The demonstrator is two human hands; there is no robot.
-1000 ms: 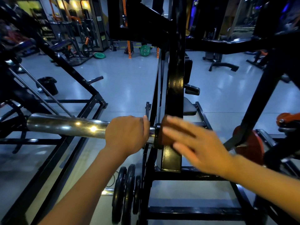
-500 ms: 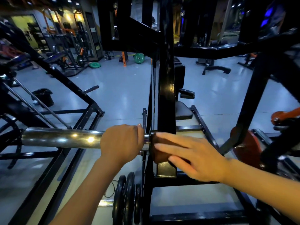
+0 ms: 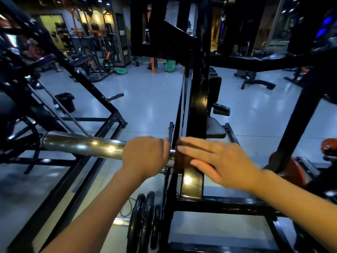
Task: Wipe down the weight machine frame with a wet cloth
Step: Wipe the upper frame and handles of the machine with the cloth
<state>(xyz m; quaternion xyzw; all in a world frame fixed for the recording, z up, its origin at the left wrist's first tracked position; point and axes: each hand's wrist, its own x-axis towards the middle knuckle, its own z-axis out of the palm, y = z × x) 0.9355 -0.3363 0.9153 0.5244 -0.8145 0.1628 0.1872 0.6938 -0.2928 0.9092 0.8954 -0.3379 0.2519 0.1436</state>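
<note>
The right hand (image 3: 224, 163), fingers straight, pressed the brown cloth (image 3: 182, 161) against the black upright (image 3: 198, 99); the left hand (image 3: 145, 156) gripped the chrome bar (image 3: 82, 144). Most of the frame probably remained unwiped.

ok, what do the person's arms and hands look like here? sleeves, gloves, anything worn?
Both forearms are bare as far as the frame shows: no sleeves in view. The left hand and right hand wear no gloves, and no watch, wristband or ring is visible. The right hand is slightly motion-blurred, so small details there can't be ruled out.
</note>
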